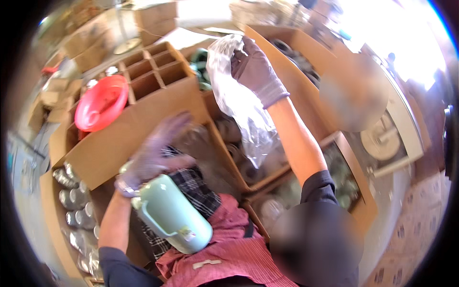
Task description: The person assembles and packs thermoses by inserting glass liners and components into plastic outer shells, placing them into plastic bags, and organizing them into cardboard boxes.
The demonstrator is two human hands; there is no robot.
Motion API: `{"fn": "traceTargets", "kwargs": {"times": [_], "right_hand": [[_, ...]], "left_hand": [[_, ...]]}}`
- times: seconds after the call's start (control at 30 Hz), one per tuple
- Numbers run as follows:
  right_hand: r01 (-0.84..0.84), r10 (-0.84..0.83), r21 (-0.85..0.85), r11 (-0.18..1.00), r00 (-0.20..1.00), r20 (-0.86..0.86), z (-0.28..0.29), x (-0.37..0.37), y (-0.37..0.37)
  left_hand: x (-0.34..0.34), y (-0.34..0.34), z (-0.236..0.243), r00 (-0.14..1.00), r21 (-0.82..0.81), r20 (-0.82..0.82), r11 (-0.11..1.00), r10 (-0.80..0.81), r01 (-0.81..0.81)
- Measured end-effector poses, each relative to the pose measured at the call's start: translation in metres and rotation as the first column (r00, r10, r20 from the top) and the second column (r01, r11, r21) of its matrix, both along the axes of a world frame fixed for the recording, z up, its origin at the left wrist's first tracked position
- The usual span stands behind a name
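Observation:
A mint-green jug (184,215) with a side handle and a small flower sticker lies tilted across my lap, on dark checked cloth and a red garment. My left hand (150,155), in a grey glove and blurred by motion, is just above the top end of the jug. Its fingers are stretched out and the thumb stands apart. Raised over the boxes, my gloved right hand (258,71) grips the upper end of a clear plastic bag (239,105). The bag hangs limp and crumpled, down over an open carton.
A divided cardboard box (148,67) at the far left bears a red plastic basin (101,103). Silvery jug liners (79,198) line a carton on the left. Further open cartons (299,48) with dark round parts stand ahead and right. A white-framed stand (404,158) is at the right.

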State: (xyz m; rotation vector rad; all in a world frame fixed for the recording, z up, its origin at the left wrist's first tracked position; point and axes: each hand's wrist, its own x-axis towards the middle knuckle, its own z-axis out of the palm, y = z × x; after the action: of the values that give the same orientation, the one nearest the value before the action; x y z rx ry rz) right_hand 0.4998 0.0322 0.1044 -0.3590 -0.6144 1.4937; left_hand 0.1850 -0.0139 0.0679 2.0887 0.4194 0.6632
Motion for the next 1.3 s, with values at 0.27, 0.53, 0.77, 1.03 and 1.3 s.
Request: {"fn": "traceTargets", "kwargs": {"times": [0.27, 0.53, 0.77, 1.03, 1.3], "right_hand": [[0.226, -0.229, -0.041, 0.973, 0.958, -0.171, -0.001, -0.086, 0.175], [0.075, -0.424, 0.418, 0.906, 0.171, 0.889, -0.077, -0.123, 0.072], [0.08, -0.582, 0.641, 0.763, -0.346, 0.736, -0.153, -0.146, 0.036], [-0.054, -0.612, 0.709, 0.703, -0.553, 0.565, -0.154, -0.188, -0.022], [-0.03, -0.636, 0.723, 0.691, -0.501, 0.587, -0.155, -0.209, -0.034]], "left_hand": [[0.055, 0.072, -0.027, 0.874, -0.312, 0.277, 0.897, 0.4, -0.312], [0.015, 0.149, -0.057, 0.721, -0.401, 0.481, 0.857, 0.498, -0.324], [-0.075, 0.115, -0.083, 0.779, -0.834, 0.371, 0.55, 0.506, 0.041], [-0.186, 0.012, -0.133, 0.723, -0.68, 0.054, 0.555, 0.689, -0.478], [-0.179, -0.023, -0.133, 0.495, -0.779, 0.602, 0.595, 0.626, 0.195]]}}
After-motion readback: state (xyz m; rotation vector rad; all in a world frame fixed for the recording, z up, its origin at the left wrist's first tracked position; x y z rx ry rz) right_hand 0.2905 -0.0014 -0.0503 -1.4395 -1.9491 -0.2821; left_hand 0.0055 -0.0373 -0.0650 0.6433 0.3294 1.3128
